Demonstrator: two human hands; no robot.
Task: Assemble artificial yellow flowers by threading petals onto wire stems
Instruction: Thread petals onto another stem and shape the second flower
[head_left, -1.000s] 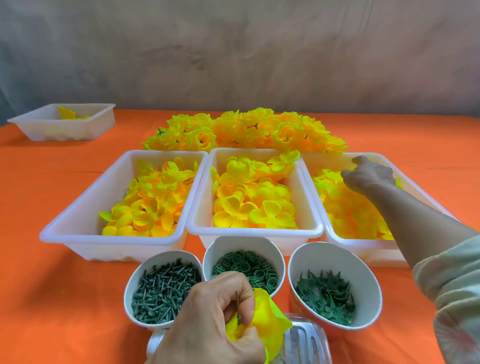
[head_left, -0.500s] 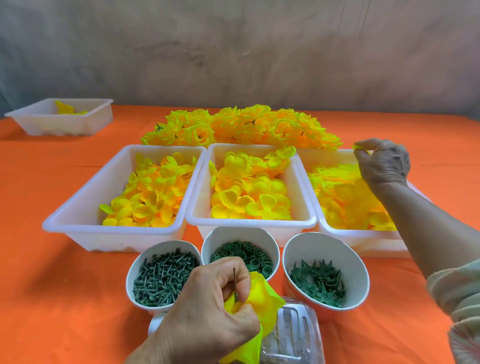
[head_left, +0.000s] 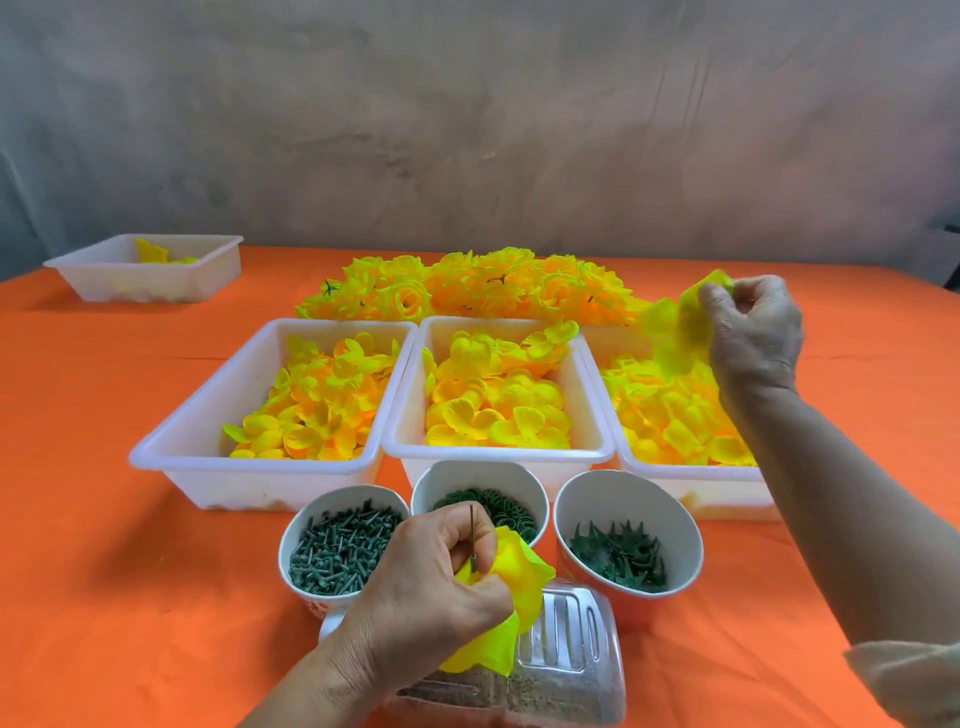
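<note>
Now the wire stem (head_left: 471, 535) stands upright in the left hand (head_left: 431, 587), in front of the middle tray (head_left: 498, 453). Its tip pokes up past the curled fingers, and the yellow petals already on it (head_left: 514, 571) are bunched lower in the same grip. That hand has hardly shifted over the last second.

The change is on the other side. The right hand (head_left: 753, 332) was down among the loose petals in the right tray (head_left: 691, 488), which sits just beside the middle tray. It has since come up pinching a fresh petal layer (head_left: 680, 322), which hangs blurred in the air above that tray's far end. The two hands are well apart.

So the pick looks done. The step ahead, I judge, is to carry this layer across to the stem and slip its centre over the wire tip.

A left tray (head_left: 249, 483) of more petals flanks the middle tray on its other side. Behind the middle tray lies a heap of finished flowers (head_left: 467, 286). In front of it stand three bowls of green parts: pegs (head_left: 337, 496), rings (head_left: 478, 475) and spiky calyxes (head_left: 623, 499). A clear plastic box (head_left: 566, 639) lies nearer still.
</note>
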